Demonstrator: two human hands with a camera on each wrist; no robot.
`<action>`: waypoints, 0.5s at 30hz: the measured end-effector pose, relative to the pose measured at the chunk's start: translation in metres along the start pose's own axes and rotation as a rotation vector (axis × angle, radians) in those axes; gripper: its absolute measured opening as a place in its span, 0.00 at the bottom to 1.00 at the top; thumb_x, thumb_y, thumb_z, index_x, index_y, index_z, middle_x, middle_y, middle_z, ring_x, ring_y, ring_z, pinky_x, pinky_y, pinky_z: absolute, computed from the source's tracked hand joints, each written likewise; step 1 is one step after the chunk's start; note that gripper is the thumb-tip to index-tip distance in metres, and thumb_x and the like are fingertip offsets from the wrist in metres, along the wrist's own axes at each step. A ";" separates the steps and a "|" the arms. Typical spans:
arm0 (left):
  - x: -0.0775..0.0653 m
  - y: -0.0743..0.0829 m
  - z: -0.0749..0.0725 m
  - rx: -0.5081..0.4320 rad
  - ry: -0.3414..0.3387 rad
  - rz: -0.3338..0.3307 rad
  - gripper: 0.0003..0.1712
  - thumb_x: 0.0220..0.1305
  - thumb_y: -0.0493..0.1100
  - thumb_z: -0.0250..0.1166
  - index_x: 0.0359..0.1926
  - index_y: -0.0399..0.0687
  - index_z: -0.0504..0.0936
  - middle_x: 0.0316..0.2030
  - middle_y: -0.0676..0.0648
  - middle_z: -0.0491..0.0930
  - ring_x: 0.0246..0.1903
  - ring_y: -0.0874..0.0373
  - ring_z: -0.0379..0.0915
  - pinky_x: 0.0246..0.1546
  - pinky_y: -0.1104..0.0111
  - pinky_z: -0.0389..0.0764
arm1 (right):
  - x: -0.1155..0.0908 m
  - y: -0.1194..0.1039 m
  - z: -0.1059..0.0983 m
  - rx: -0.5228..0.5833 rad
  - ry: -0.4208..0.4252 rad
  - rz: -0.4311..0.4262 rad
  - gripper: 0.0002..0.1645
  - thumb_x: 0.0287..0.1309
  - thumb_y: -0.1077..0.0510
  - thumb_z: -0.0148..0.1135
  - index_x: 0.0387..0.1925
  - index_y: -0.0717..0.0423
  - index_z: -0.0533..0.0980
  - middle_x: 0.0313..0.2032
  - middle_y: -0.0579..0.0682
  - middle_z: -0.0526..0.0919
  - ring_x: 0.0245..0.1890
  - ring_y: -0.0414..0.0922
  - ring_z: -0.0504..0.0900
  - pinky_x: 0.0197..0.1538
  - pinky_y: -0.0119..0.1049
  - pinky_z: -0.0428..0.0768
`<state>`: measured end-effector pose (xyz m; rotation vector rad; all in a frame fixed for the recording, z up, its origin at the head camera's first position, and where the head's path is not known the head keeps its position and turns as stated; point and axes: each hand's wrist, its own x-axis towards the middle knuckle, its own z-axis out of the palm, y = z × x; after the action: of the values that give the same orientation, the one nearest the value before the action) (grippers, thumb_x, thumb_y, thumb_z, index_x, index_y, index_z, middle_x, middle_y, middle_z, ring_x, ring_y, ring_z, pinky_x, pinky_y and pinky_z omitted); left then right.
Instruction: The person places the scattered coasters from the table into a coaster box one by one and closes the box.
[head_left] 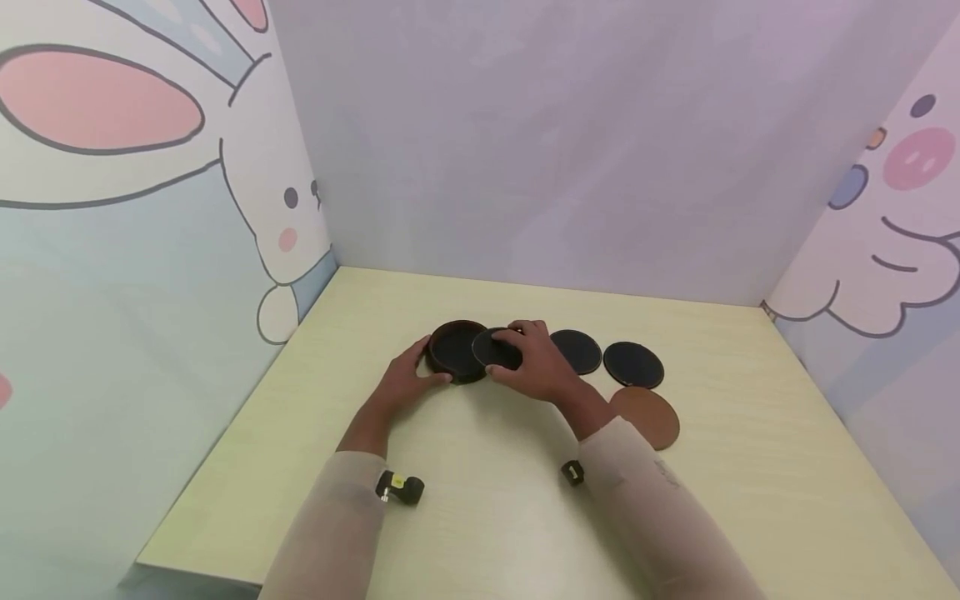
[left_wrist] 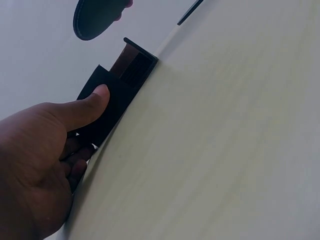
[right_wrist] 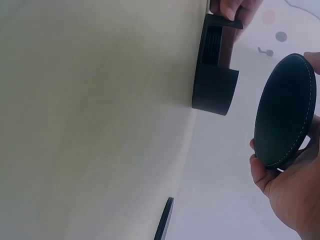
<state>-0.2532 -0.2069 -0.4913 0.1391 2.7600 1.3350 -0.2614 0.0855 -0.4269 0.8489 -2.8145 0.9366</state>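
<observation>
A round black coaster holder (right_wrist: pixel 215 90) stands on the table at the middle left. Its wall has a cut-out, through which dark stacked edges and a brown inner side show. My left hand (head_left: pixel 401 382) grips the holder from its left, thumb on the near wall. In my right hand (head_left: pixel 540 362) is a round black coaster (right_wrist: pixel 285 112) with pale stitching along its rim, pinched by its edge. This coaster is raised and tilted above the holder's right side, and overlaps the rim in the head view.
Two black coasters (head_left: pixel 576 352) (head_left: pixel 633 365) lie flat to the right of my right hand. Nearer to me is a brown disc (head_left: pixel 647 418), partly behind my right sleeve. The pale table (head_left: pixel 465 517) meets a grey back wall (head_left: pixel 540 167) and printed side walls.
</observation>
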 end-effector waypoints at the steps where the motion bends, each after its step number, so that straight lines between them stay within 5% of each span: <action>1: 0.000 0.000 0.000 0.000 -0.001 -0.005 0.58 0.71 0.59 0.75 0.88 0.48 0.54 0.87 0.40 0.56 0.87 0.39 0.50 0.88 0.42 0.58 | 0.003 -0.002 0.002 -0.002 0.004 0.007 0.37 0.68 0.38 0.70 0.73 0.46 0.79 0.73 0.59 0.73 0.75 0.59 0.67 0.66 0.63 0.83; 15: 0.000 0.000 0.000 0.013 -0.009 -0.020 0.57 0.72 0.58 0.74 0.89 0.50 0.53 0.87 0.41 0.55 0.87 0.39 0.51 0.88 0.43 0.58 | 0.036 -0.022 0.025 -0.064 0.018 0.090 0.40 0.67 0.36 0.69 0.72 0.52 0.79 0.72 0.63 0.74 0.73 0.61 0.68 0.71 0.62 0.81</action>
<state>-0.2536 -0.2062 -0.4913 0.1176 2.7550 1.3090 -0.2770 0.0393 -0.4275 0.7083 -2.8719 0.8555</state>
